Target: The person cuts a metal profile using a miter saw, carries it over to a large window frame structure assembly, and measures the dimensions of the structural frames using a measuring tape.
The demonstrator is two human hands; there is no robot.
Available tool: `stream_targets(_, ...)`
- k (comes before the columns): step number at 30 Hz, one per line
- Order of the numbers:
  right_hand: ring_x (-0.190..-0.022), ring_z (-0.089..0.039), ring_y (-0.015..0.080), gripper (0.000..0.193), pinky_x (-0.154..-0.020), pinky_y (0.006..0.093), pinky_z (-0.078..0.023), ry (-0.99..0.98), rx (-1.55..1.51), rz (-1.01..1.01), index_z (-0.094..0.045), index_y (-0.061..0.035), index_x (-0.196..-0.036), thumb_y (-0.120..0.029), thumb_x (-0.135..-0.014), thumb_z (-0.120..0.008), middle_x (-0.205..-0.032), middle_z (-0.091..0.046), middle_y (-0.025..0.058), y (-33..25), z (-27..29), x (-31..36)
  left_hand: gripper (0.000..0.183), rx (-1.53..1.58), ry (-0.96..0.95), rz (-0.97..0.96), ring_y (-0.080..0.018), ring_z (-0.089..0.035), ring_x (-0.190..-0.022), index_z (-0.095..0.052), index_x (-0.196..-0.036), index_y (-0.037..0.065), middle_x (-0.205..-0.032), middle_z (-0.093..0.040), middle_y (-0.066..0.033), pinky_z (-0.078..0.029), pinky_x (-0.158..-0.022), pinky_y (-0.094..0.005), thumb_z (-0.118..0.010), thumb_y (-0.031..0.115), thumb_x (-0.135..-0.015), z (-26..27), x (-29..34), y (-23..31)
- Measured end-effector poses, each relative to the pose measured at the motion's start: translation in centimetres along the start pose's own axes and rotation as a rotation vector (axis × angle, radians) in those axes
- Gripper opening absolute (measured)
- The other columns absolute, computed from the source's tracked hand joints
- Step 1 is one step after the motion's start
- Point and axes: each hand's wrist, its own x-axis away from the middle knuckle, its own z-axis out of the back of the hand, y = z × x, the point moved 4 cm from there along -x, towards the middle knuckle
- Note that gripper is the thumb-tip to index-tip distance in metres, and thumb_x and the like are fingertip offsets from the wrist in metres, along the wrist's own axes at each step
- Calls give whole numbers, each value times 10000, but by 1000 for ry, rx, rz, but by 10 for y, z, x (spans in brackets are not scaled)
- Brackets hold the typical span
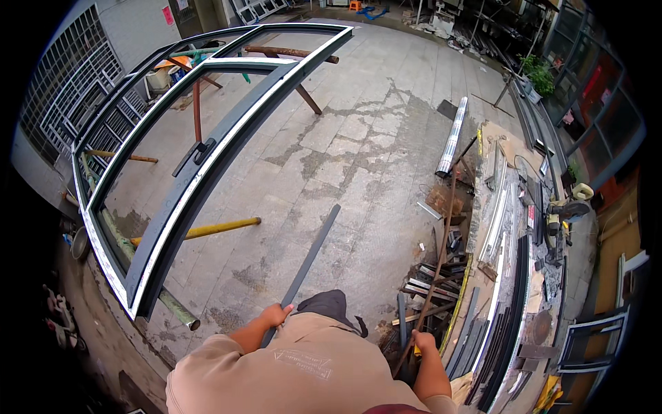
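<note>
My left hand is closed around a long grey metal profile. The profile slants away from my left hip, over the paved ground. My right hand is closed at my right side, with a bit of yellow showing just under the fingers; what it grips is mostly hidden. Close by that hand passes a thin rusty bar. To my left a large dark grey window frame with white edges lies raised on pipe supports. A black handle sits on its sash.
A workbench with a yellow edge runs along my right, loaded with metal strips and a power saw. Profile offcuts are piled under it. A wrapped roll leans by its far end. A yellow pipe juts out from the frame.
</note>
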Motion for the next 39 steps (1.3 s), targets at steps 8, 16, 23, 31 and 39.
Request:
stream_targets(8,-651,-692,216,412,-642,376,-516,108,-277,256,-799,18,-991,-386,-1009,-720,-703,-731,118,-160,115,-180,911,-24,215,-29,-379,-797,-907,-699,-1094,-100,-848,-784,-234,-599,-884,-477,-496,784,-1004,31,-127,102)
stream_targets(16,-1276,-658,406,623,-1079,484,-503,-345,351,68,-708,-68,-1339,-580,-1000,-605,-1363,-698,247,-113,101,-246,858,279,-151,-25,-285,-789,-711,-728,-913,-58,-764,-763,-172,-604,-765,-427,-494,760,-1023,177,-253,280)
stream_targets(23,-1283,-659,406,555,-1087,489,-505,-335,212,48,-674,-96,-1405,-496,-1030,-584,-1386,-689,240,-245,185,-307,908,191,55,-30,-329,-785,-809,-633,-1201,-98,-779,-766,-175,-597,-780,-448,-518,780,-998,285,-380,429)
stream_targets(31,-1291,-659,405,501,-1097,494,-509,-475,659,330,-635,-129,-1481,-399,-1065,-560,-1413,-678,233,-375,314,-501,919,187,19,-15,-328,-776,-773,-587,-1230,-101,-821,-761,-195,-598,-756,-447,-570,782,-975,322,-454,581)
stream_targets(39,-1032,-754,390,616,-932,461,-562,-25,363,266,-808,-29,-1098,-602,-956,-631,-1088,-799,200,-667,527,-693,957,175,76,-24,-453,-749,-1064,-592,-1260,-129,-1100,-748,-332,-578,-920,-512,-609,776,-950,372,-536,695)
